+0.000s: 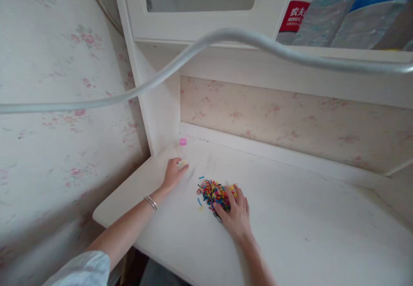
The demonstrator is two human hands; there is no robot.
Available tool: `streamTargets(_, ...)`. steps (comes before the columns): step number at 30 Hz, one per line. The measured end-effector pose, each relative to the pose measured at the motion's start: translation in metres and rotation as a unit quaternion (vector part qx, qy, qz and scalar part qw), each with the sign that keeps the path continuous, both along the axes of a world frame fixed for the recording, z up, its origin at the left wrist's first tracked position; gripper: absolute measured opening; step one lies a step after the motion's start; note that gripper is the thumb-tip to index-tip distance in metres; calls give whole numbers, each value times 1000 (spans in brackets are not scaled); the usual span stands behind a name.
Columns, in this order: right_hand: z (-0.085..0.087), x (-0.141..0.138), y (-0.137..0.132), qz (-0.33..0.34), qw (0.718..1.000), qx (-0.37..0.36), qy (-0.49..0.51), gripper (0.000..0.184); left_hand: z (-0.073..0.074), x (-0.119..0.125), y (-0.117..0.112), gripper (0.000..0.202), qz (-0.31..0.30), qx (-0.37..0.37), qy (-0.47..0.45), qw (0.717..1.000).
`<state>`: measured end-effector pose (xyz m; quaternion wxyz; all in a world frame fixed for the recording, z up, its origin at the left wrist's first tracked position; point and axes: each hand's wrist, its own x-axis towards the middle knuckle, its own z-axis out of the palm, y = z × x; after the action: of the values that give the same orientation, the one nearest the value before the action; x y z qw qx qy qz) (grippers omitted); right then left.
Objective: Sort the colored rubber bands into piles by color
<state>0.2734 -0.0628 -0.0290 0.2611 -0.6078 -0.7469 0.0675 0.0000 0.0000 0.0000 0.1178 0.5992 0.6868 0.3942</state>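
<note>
Small rubber bands (pixel 211 191) in red, yellow, blue and black lie in a loose pile on the white table. My right hand (pixel 237 217) rests over the right side of the pile with its fingers spread and bent, touching the bands. A small clear bottle with a pink cap (pixel 183 141) stands farther back on the left. Around its lower part curl the thumb and fingers of my left hand (pixel 174 173), and a bit of yellow shows between them. The bottle's see-through body is hard to make out. Silver bangles circle my left wrist.
A pale cable (pixel 226 34) crosses the view in front of the cabinet (pixel 200 26). Wrapped bottles (pixel 342 15) sit on the upper right shelf. Flowered wallpaper (pixel 64 148) rises at the left, beside the table's rounded edge. A few stray bands lie left of the pile.
</note>
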Motion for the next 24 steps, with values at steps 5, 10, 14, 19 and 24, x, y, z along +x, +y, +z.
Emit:
streamTargets(5,3,-15,-7,57,993,-36,-98,68,11,-37,51,83,61,0,-12,998)
streamTargets(10,15,-27,-6,44,996,-33,-73,61,29,-35,80,50,1,-20,-5,1000)
streamTargets(14,33,-29,-2,39,999,14,36,49,45,-19,66,42,-80,15,31,996)
streamTargets(19,69,-39,16,5,959,-76,273,52,58,28,20,36,-217,57,104,969)
streamTargets(24,84,-47,23,-6,950,-107,294,46,48,75,-24,40,-309,89,161,933)
